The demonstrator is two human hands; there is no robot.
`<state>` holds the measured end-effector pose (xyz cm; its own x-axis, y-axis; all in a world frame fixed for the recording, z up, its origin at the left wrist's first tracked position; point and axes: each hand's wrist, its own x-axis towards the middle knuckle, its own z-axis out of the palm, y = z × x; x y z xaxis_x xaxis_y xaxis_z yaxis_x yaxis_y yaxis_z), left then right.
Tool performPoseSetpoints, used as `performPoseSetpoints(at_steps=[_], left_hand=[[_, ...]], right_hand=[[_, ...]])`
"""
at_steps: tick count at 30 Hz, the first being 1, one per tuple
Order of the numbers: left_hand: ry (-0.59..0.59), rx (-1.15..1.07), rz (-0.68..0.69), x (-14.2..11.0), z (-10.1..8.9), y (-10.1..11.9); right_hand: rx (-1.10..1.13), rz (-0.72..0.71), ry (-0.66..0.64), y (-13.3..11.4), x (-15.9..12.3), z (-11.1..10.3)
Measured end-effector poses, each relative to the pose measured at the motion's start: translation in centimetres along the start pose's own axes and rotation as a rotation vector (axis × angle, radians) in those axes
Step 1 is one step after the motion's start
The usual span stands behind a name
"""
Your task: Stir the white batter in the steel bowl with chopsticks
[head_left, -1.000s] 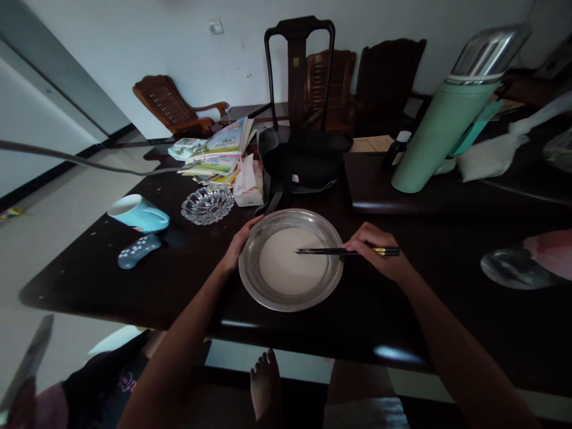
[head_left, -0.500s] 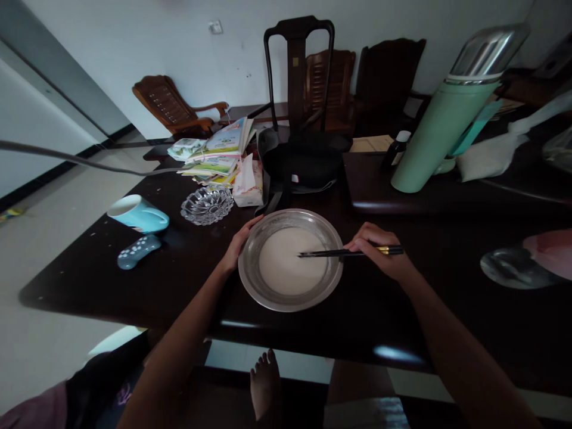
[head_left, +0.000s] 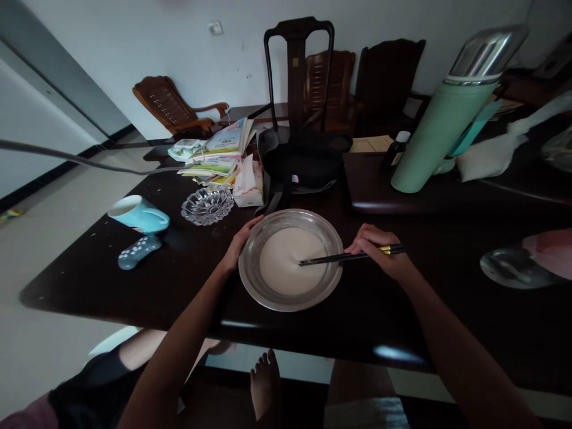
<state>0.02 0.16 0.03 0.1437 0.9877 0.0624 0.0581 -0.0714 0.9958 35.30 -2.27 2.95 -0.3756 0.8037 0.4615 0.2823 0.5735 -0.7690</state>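
A round metal basin [head_left: 250, 280] holding pale white batter [head_left: 288, 268] sits on the dark table [head_left: 134, 286] in front of me. My left hand [head_left: 236, 244] rests against the basin's left rim, fingers curled along it. My right hand [head_left: 379, 253] is closed on a pair of black chopsticks [head_left: 339, 257] with gold bands, just right of the basin. The chopstick tips dip into the batter near its middle.
A blue mug [head_left: 138, 213], a small spotted remote [head_left: 138, 250] and a glass ashtray [head_left: 207, 205] lie to the left. Books [head_left: 218, 152], a tissue box [head_left: 246, 185] and a black bag [head_left: 304, 161] stand behind the basin. A green thermos [head_left: 440, 125] stands at right.
The chopstick tips have dropped lower into the batter and swung slightly toward me. At lower left, a person's leg has shifted. My left hand has stayed on the rim.
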Motion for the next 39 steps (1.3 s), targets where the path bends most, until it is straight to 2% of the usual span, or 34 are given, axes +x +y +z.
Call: performPoseSetpoints(at_steps=[3, 6, 8, 11, 13, 17, 20, 23, 27, 30, 35, 39], left_hand=[[0.007, -0.010, -0.008, 0.0, 0.1, 0.1], [-0.004, -0.012, -0.004, 0.0, 0.1, 0.1], [-0.007, -0.007, 0.007, 0.0, 0.0, 0.1], [-0.011, -0.013, 0.008, 0.1, -0.1, -0.1], [-0.011, -0.036, -0.001, 0.2, -0.2, -0.3], [0.003, -0.050, -0.017, 0.2, -0.3, -0.6], [0.005, -0.075, -0.031, 0.1, -0.3, -0.6], [0.002, -0.099, -0.045, 0.1, -0.3, -0.6], [-0.005, -0.085, -0.035, 0.1, -0.4, -0.6], [0.002, -0.024, 0.010, 0.2, -0.5, -0.6], [-0.034, -0.085, -0.012, 0.4, -0.8, -1.1], [-0.024, -0.074, -0.015, 0.6, -1.0, -1.6]], right_hand=[[0.011, 0.007, -0.064, -0.3, 0.0, 0.6], [-0.022, -0.048, -0.123, -0.2, 0.1, 1.5], [-0.053, -0.070, -0.097, 0.0, 0.2, 1.4], [-0.065, -0.006, 0.021, 0.3, 0.1, 0.1], [-0.018, 0.032, 0.055, 0.3, 0.0, -0.5], [0.064, 0.037, -0.060, 0.0, 0.0, 0.4], [0.028, -0.037, -0.118, 0.0, 0.1, 1.8], [-0.035, -0.076, -0.070, 0.3, 0.1, 1.5], [-0.014, 0.024, 0.061, 0.6, 0.0, -0.6], [0.085, 0.058, 0.001, 0.2, -0.1, -0.7], [0.033, -0.011, -0.129, -0.4, 0.1, 1.6], [-0.032, -0.013, -0.017, 0.0, 0.3, 0.8]])
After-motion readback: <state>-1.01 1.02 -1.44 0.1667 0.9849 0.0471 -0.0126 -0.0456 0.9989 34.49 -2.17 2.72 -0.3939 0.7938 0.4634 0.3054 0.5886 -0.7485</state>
